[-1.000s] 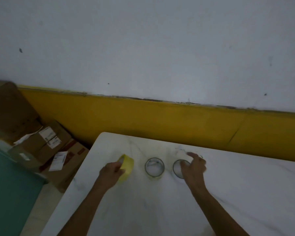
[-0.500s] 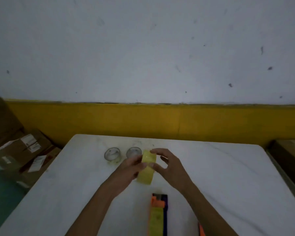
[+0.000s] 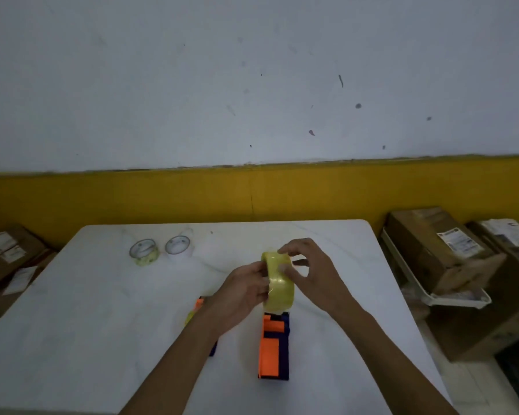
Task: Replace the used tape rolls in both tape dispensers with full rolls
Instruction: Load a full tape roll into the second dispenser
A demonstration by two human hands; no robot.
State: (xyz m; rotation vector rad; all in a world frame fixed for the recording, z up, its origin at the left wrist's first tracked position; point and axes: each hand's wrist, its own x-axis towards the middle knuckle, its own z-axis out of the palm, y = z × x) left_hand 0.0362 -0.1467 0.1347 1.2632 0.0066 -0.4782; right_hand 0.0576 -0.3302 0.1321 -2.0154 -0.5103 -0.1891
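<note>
A full yellow tape roll (image 3: 277, 283) is held upright on edge between both hands above the white table (image 3: 102, 310). My left hand (image 3: 243, 290) grips its left side and my right hand (image 3: 309, 271) pinches its top and right side. Just below the roll lies an orange and dark blue tape dispenser (image 3: 274, 345). A second dispenser (image 3: 199, 307) is mostly hidden under my left forearm. Two nearly spent clear rolls, one (image 3: 143, 251) beside the other (image 3: 178, 244), lie flat at the table's far left.
Cardboard boxes (image 3: 441, 250) and a white tray (image 3: 456, 299) stand to the right of the table. More boxes (image 3: 3, 256) sit on the floor at the left. A yellow-and-white wall runs behind the table.
The view swung right and down. The yellow roll came from the far left to the table's middle, above a dispenser. My right hand left a clear roll and joined the left on the yellow one.
</note>
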